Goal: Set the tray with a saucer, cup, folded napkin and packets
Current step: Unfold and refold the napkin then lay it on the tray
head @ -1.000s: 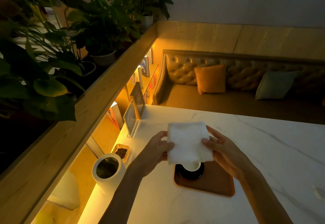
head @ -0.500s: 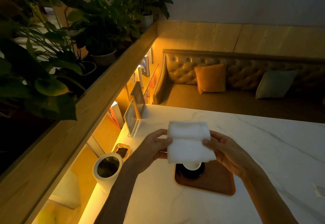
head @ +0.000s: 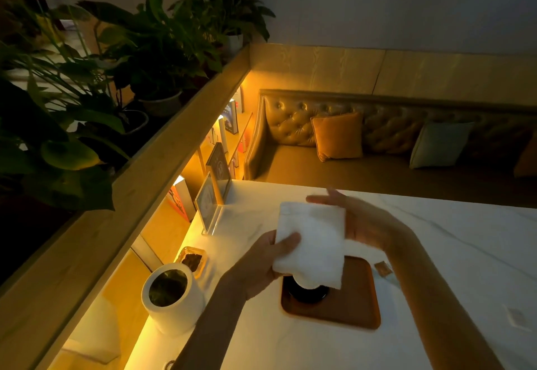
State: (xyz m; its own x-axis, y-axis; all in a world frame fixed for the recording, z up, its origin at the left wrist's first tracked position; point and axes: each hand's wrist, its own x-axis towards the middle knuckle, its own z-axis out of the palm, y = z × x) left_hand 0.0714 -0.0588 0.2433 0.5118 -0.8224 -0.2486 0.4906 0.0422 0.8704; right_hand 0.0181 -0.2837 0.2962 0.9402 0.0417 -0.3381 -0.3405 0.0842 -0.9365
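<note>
white marble table (head: 436, 253) spread under both hands, bearing everything else.

brown wooden tray (head: 348, 311) flat on the table, below the left hand (head: 268, 256) and nearer the body than the right hand (head: 369, 224); in place as the base, by the look of it.

white pot (head: 171, 297) of greenery left of the left forearm, no part of the job.

napkin (head: 312, 242) held in the air between the hands, over the tray's far left corner, not yet laid down. left edge pinched by the left hand, thumb across the front, fingers hidden behind. right hand wide, fingers straight and spread, blurred, against the napkin's right edge; touching or just clear, cannot tell.

black saucer (head: 308, 295) on the tray straight below the left hand, already set. white cup (head: 306, 282) seated on it, only a curve of rim showing under the napkin's lower edge.

two small packets out on the table, neither on the tray: a brown packet (head: 383, 269) just right of the tray, beside the right forearm; a pale packet (head: 515, 316) well out to the right of that arm.

roughly half done, at a guess: saucer and cup placed; left to do, finishing the fold if any remains, laying the napkin down, then fetching both packets.

napkin folded to a rectangle, long axis running from near the right fingertips down toward the cup, close to upright with a slight lean; broad face turned toward the wearer; lower edge uneven, right corner hanging lowest.
</note>
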